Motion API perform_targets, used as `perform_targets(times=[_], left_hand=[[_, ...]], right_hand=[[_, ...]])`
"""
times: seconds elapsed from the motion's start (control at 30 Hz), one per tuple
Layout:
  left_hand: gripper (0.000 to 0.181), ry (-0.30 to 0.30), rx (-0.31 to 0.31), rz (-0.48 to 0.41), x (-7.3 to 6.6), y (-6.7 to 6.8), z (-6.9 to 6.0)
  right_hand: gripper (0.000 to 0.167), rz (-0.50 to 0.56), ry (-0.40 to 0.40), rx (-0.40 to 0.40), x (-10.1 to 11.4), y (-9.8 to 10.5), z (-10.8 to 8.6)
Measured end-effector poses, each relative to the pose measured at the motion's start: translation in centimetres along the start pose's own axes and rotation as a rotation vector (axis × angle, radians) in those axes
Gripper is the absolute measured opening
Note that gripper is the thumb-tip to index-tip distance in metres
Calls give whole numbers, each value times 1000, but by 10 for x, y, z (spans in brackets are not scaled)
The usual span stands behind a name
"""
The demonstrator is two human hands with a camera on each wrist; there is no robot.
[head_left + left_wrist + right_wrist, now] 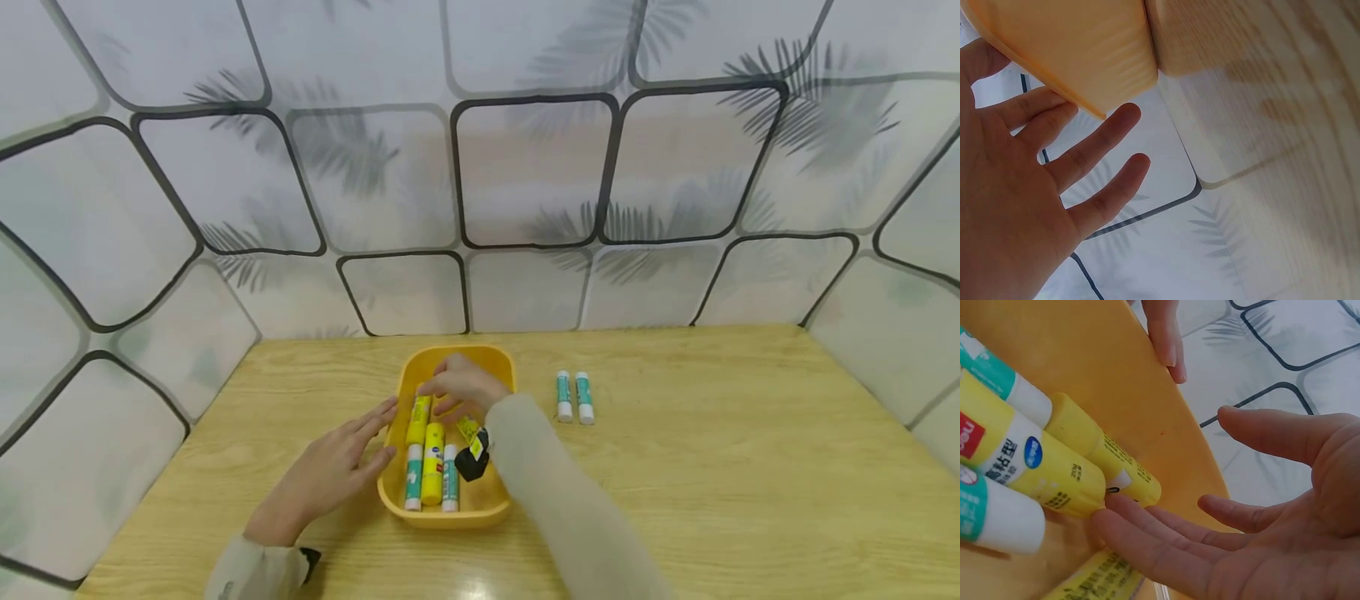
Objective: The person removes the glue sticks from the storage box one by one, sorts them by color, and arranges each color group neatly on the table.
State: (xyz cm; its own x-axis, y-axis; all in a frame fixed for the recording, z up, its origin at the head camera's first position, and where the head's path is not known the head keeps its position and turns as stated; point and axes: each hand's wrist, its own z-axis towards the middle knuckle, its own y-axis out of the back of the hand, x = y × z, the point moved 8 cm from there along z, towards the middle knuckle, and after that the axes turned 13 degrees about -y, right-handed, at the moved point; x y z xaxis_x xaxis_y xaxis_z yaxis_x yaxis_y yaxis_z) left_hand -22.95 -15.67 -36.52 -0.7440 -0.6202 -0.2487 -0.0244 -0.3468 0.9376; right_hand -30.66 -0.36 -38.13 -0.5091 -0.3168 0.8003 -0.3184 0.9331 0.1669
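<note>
Right hand (467,385): released, fingers extended over yellow tray (448,521), centre of head view
Left hand (336,468): released, fingers against tray's left rim
Large yellow glue stick (432,471): in tray, just below right hand, lower centre

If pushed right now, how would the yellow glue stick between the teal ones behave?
The yellow glue stick looks round, so it may roll, though teal glue sticks flanking it could block that. Smooth and undented, it seems stiff, perhaps slippery.
</note>
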Motion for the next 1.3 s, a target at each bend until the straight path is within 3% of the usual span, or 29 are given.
perform_targets(times=[0.37,0.7,0.93,1.3], left_hand=[[53,-2,-15,7,0,2,0],[53,22,-19,12,5,2,-4],[52,9,-21,10,4,1,-3],[53,0,-24,-6,1,0,0]], right_hand=[[62,-165,31,-19,3,-13,6],[64,-97,20,-22,-1,-26,12],[62,18,-44,-8,-11,-23,20],[72,98,-24,54,-12,-27,24]])
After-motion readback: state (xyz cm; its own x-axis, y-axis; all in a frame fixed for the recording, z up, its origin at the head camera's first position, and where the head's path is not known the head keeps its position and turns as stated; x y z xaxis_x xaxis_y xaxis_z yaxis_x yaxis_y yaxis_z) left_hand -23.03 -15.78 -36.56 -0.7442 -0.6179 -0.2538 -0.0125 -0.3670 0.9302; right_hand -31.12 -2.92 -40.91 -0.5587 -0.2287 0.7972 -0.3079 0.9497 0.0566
